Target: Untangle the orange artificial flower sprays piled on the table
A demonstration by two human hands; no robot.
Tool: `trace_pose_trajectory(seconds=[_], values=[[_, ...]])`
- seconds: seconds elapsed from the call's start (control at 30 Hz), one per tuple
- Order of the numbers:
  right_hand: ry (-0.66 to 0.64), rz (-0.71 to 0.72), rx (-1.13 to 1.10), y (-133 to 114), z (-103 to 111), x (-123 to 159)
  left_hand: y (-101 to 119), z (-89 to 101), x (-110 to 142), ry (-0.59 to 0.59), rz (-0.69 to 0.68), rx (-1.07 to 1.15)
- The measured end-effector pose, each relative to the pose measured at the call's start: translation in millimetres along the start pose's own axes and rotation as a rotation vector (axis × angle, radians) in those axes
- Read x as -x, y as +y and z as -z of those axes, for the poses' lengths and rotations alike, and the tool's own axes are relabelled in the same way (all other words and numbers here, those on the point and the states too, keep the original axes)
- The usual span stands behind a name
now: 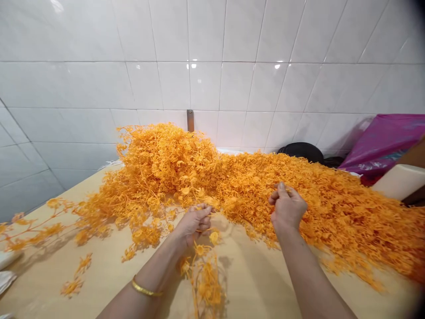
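My left hand [194,225], a gold bangle on its wrist, is closed around an orange artificial flower stem [207,283]. Its branching sprigs hang below the fingers toward the table's front edge. My right hand [288,210] is raised in a pinch before the right-hand pile of small orange blossoms [345,208]; whatever lies between its fingertips is too small to make out. Behind my left hand rises a taller heap of orange flower stems [162,164]. Looser sprigs [36,232] spread out at the left, and a detached piece [76,279] lies on the tabletop.
Both piles rest on a beige table [113,283] against a white tiled wall [206,84]. A metal bracket [190,120] stands at the wall. Toward the back right are a black round object [303,151], a purple bag [381,144] and a cream-coloured roll [400,181].
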State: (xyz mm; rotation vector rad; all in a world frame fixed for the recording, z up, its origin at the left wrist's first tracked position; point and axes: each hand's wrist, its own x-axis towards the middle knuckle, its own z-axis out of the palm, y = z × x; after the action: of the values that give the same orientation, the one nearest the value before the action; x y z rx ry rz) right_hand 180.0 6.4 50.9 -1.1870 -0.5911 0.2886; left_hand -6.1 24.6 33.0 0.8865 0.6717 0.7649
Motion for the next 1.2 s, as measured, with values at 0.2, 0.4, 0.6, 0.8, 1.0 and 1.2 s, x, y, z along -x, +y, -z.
trace_pose_trajectory(seconds=[0.2, 0.4, 0.6, 0.8, 1.0, 1.2], values=[[-0.347, -0.043, -0.014, 5.5, -2.8, 8.0, -5.0, 6.4, -4.6, 0.006, -0.038, 0.12], [-0.369, -0.26, -0.152, 9.2, -8.3, 15.7, -4.4, 12.0, -9.0, -0.053, -0.085, 0.176], [-0.56, 0.058, 0.108, 1.4, -5.1, 20.4, -4.8, 13.0, -5.9, -0.085, -0.018, 0.097], [-0.929, 0.306, 0.398, -8.8, -12.7, 46.1, -10.0, 7.4, -5.5, -0.025, 0.025, 0.005], [-0.674, 0.411, 0.433, -5.8, -10.7, 45.2, -8.6, 3.8, -1.3, -0.153, 0.032, -0.195], [-0.38, 0.394, 0.405, -10.5, -15.7, 51.4, -0.3, -5.9, 1.6, -0.214, 0.04, -0.106]])
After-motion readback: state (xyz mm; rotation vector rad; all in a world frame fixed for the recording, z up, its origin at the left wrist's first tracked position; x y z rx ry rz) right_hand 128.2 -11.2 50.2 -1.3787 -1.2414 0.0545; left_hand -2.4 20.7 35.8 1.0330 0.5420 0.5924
